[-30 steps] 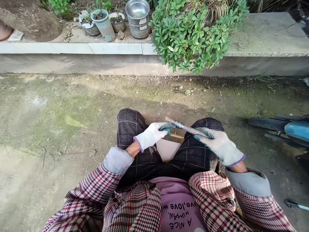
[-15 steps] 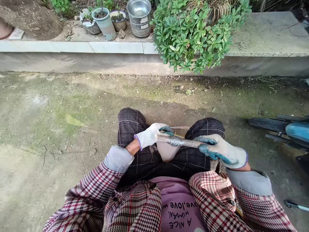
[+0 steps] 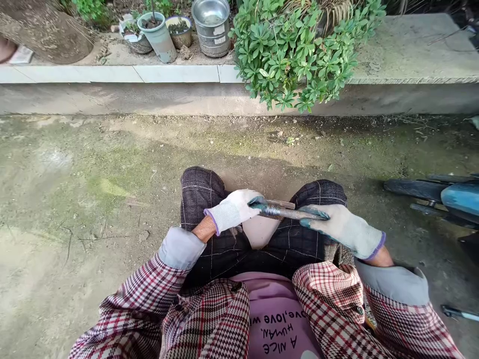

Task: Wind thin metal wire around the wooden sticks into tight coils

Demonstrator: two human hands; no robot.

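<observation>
Between my knees, a wooden stick (image 3: 292, 214) lies roughly level, with silvery wire (image 3: 271, 210) wound round it near its left end. My left hand (image 3: 239, 208), in a white glove with green-coated fingers, is closed around that end beside the winding. My right hand (image 3: 339, 227), gloved the same way, grips the stick farther right, its fingers wrapped over it. Just behind the stick shows a thin flat brownish piece (image 3: 282, 204); whether it touches the stick I cannot tell. Below them is a pale smooth surface (image 3: 261, 232) between my thighs.
Ahead runs a low tiled ledge (image 3: 179, 74) bearing a metal pot (image 3: 211, 35), a pale green flowerpot (image 3: 159, 40) and a leafy bush (image 3: 295, 55). At right stands a blue object with dark wheel-like parts (image 3: 415, 188). Twigs (image 3: 101, 237) lie on the ground at left.
My left hand now covers the stick's left end, which showed before. The right hand's fingers have shifted on the stick, and the wire winding is partly hidden by the left fingers.
</observation>
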